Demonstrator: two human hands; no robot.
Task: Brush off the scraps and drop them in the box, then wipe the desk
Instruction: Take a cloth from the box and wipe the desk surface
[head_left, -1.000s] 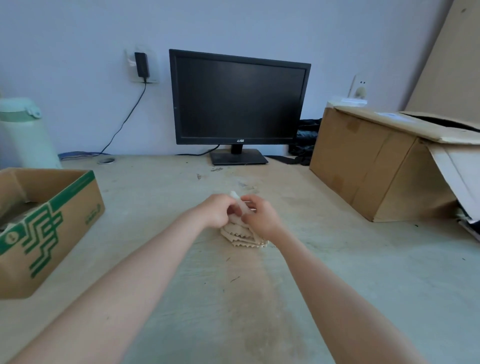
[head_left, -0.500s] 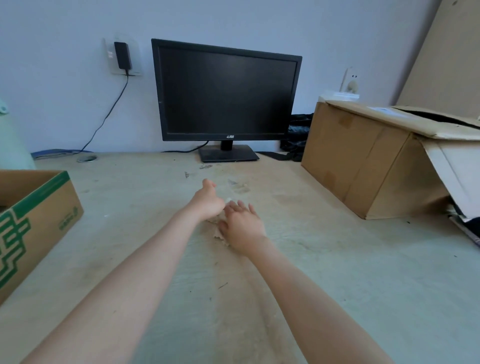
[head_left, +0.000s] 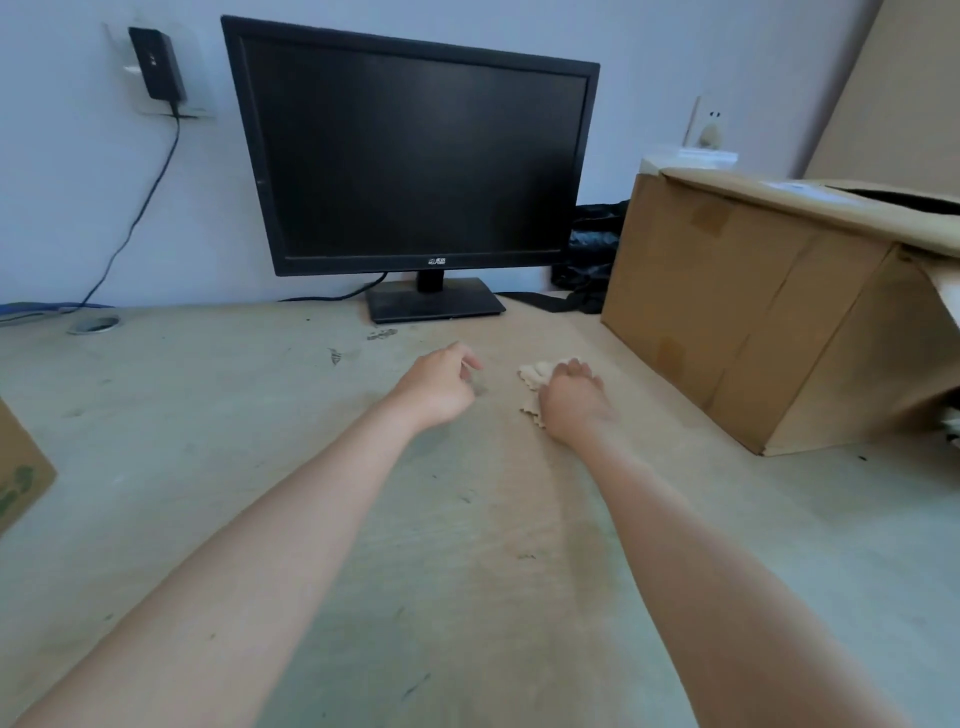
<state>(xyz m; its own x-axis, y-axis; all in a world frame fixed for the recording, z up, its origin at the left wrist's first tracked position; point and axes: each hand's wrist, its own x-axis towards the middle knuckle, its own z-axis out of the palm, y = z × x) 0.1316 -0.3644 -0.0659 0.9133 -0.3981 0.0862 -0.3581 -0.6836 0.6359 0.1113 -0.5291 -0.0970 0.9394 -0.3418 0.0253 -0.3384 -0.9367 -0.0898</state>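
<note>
Right hand (head_left: 574, 397) presses flat on one cloth (head_left: 535, 373) on the desk (head_left: 260, 441); left hand (head_left: 439, 387) hovers loosely curled.

Cloth (head_left: 535, 371) mostly hidden under the right hand (head_left: 574, 397); green-printed box (head_left: 21, 470) (left edge) cut off.

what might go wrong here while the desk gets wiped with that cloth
1. Scraps lie just in front of the monitor stand; the cloth under the right hand may push them beneath it.
2. The green-printed box sits far off at the left edge of view, so swept scraps may scatter across the desk rather than land in it.
</note>
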